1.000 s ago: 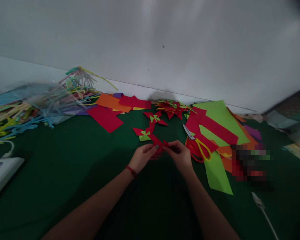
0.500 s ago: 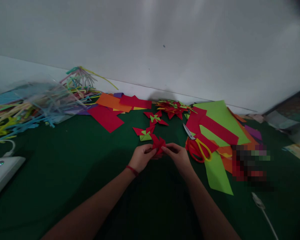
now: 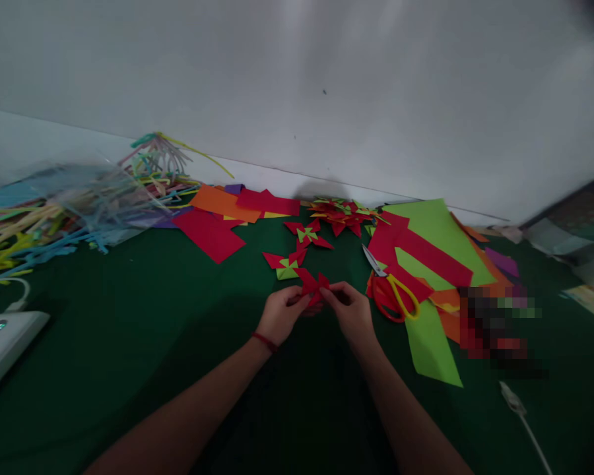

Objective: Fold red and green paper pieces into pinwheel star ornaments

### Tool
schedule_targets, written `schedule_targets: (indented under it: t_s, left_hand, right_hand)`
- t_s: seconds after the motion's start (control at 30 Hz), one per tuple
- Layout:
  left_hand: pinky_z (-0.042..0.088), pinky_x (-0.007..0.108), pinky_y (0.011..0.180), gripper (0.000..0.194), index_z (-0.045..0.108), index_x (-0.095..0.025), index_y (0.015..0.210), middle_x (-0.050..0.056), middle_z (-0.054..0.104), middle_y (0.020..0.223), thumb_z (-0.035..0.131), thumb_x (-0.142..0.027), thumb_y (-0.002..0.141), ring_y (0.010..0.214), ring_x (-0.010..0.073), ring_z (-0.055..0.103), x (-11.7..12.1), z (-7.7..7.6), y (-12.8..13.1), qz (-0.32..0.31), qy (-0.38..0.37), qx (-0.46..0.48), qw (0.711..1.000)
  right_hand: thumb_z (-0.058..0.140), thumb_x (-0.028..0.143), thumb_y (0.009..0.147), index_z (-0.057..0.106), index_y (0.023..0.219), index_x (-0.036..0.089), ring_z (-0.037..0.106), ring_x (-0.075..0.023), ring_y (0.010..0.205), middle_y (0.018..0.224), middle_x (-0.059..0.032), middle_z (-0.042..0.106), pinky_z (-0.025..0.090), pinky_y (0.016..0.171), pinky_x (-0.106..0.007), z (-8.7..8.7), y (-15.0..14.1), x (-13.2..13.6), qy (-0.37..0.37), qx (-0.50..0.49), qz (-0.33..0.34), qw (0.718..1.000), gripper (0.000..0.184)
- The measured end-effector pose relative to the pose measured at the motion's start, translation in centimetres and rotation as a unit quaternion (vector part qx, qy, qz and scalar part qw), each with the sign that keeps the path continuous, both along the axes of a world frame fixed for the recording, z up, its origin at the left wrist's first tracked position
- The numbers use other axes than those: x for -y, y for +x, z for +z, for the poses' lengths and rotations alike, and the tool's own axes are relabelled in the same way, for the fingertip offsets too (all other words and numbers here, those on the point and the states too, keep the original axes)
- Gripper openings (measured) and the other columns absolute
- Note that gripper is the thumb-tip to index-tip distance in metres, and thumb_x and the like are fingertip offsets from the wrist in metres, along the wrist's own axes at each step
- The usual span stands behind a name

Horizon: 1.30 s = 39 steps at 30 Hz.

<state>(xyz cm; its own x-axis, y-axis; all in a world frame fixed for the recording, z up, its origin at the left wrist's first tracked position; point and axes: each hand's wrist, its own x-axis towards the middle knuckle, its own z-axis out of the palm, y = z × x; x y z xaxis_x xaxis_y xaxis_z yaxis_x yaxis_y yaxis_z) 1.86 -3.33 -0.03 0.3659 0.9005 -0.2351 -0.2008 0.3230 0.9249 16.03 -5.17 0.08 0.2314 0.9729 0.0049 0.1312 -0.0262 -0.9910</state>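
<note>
Between my two hands is a small folded red paper (image 3: 313, 285) with pointed flaps. My left hand (image 3: 283, 311) pinches its left side between thumb and fingers; a red band circles that wrist. From the right, the thumb and fingertips of my right hand (image 3: 350, 310) press on the same paper. Just beyond it lies a red and green folded paper star (image 3: 288, 264), and a second paper star (image 3: 307, 234) sits a little farther off. Behind them a pile of similar stars (image 3: 344, 212) rests against the wall. The underside of the held paper is hidden by my fingers.
Scissors (image 3: 396, 298) with red and yellow handles lie on coloured paper right of my hands. Green paper (image 3: 433, 346) spreads there too. At left are pipe cleaners (image 3: 74, 204), red paper (image 3: 210, 234) and a white device (image 3: 10, 343). A white cable (image 3: 517, 402) lies at right.
The folded red paper has turned slightly in my fingers, and its flaps now stand farther apart. Both hands have shifted only a little. Everything else on the table stays put.
</note>
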Motion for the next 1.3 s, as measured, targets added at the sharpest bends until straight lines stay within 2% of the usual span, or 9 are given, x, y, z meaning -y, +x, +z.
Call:
schedule_targets:
  t_s: [0.33, 0.57, 0.73, 0.83, 0.9, 1.03, 1.2, 1.3]
  left_hand:
    - [0.051, 0.031, 0.075, 0.018, 0.060, -0.013, 0.086, 0.004, 0.067, 0.082, 0.058, -0.027, 0.074, 0.078, 0.0178, 0.064, 0.1, 0.1, 0.0, -0.005, 0.030, 0.020, 0.999]
    - [0.050, 0.033, 0.077, 0.019, 0.060, -0.014, 0.087, 0.004, 0.067, 0.083, 0.059, -0.025, 0.072, 0.078, 0.0180, 0.064, 0.0, -0.1, -0.2, 0.016, 0.067, 0.016, 0.997]
    - [0.049, 0.028, 0.070, 0.014, 0.062, -0.014, 0.081, 0.002, 0.067, 0.077, 0.058, -0.026, 0.073, 0.074, 0.0166, 0.063, -0.3, 0.3, -0.6, 0.039, 0.135, -0.073, 0.987]
    - [0.047, 0.023, 0.063, 0.013, 0.064, -0.016, 0.074, 0.001, 0.066, 0.073, 0.057, -0.026, 0.074, 0.070, 0.0153, 0.061, -0.6, 0.4, -1.2, 0.065, 0.225, -0.183, 0.955]
    - [0.045, 0.021, 0.063, 0.012, 0.066, -0.018, 0.077, 0.000, 0.067, 0.076, 0.057, -0.026, 0.075, 0.071, 0.0146, 0.061, -0.7, 0.5, -1.6, 0.072, 0.277, -0.230, 0.930]
    - [0.045, 0.020, 0.067, 0.015, 0.067, -0.020, 0.085, 0.000, 0.069, 0.083, 0.055, -0.024, 0.077, 0.076, 0.0146, 0.062, -0.5, 0.6, -1.9, 0.061, 0.317, -0.249, 0.913]
    - [0.045, 0.020, 0.065, 0.013, 0.066, -0.018, 0.081, 0.000, 0.068, 0.079, 0.055, -0.022, 0.077, 0.073, 0.0143, 0.061, -0.3, 0.5, -1.6, 0.039, 0.309, -0.230, 0.922]
    - [0.043, 0.019, 0.061, 0.010, 0.065, -0.017, 0.075, 0.000, 0.067, 0.073, 0.056, -0.022, 0.076, 0.069, 0.0136, 0.060, -0.3, 0.4, -1.4, 0.042, 0.307, -0.233, 0.922]
  right_hand:
    - [0.064, 0.039, 0.067, 0.061, 0.073, 0.019, 0.058, -0.0169, 0.067, 0.069, -0.0011, 0.062, 0.047, 0.062, -0.028, 0.1, 0.2, 0.1, 0.001, 0.003, 0.017, 1.000, 0.021]
    - [0.071, 0.029, 0.062, 0.059, 0.082, 0.021, 0.060, -0.0166, 0.077, 0.080, -0.0003, 0.063, 0.049, 0.069, -0.029, 0.2, 0.0, 0.0, 0.045, -0.062, 0.018, 0.997, 0.025]
    - [0.070, 0.028, 0.063, 0.059, 0.081, 0.021, 0.060, -0.0158, 0.073, 0.079, -0.0006, 0.063, 0.049, 0.068, -0.028, 0.4, 0.2, 0.1, 0.031, -0.029, 0.044, 0.998, 0.022]
    - [0.069, 0.028, 0.064, 0.058, 0.082, 0.021, 0.061, -0.0164, 0.076, 0.080, -0.0004, 0.062, 0.049, 0.069, -0.028, 0.7, 0.1, 0.3, 0.041, -0.018, 0.050, 0.998, 0.022]
    - [0.068, 0.027, 0.066, 0.058, 0.084, 0.022, 0.061, -0.0165, 0.078, 0.082, -0.0003, 0.062, 0.049, 0.069, -0.028, 0.8, -0.1, 0.4, 0.050, -0.006, 0.058, 0.997, 0.022]
    - [0.066, 0.025, 0.068, 0.058, 0.081, 0.022, 0.060, -0.0150, 0.076, 0.080, 0.0004, 0.061, 0.049, 0.068, -0.027, 1.1, 0.0, 0.6, 0.083, 0.020, 0.064, 0.994, 0.016]
    - [0.064, 0.020, 0.069, 0.062, 0.076, 0.021, 0.059, -0.0151, 0.078, 0.081, -0.0004, 0.062, 0.048, 0.071, -0.027, 1.1, 0.9, 0.7, 0.142, 0.075, 0.074, 0.984, 0.007]
    - [0.065, 0.019, 0.068, 0.062, 0.071, 0.021, 0.059, -0.0154, 0.078, 0.081, -0.0006, 0.062, 0.048, 0.070, -0.027, 0.9, 1.1, 0.6, 0.141, 0.074, 0.066, 0.985, 0.005]
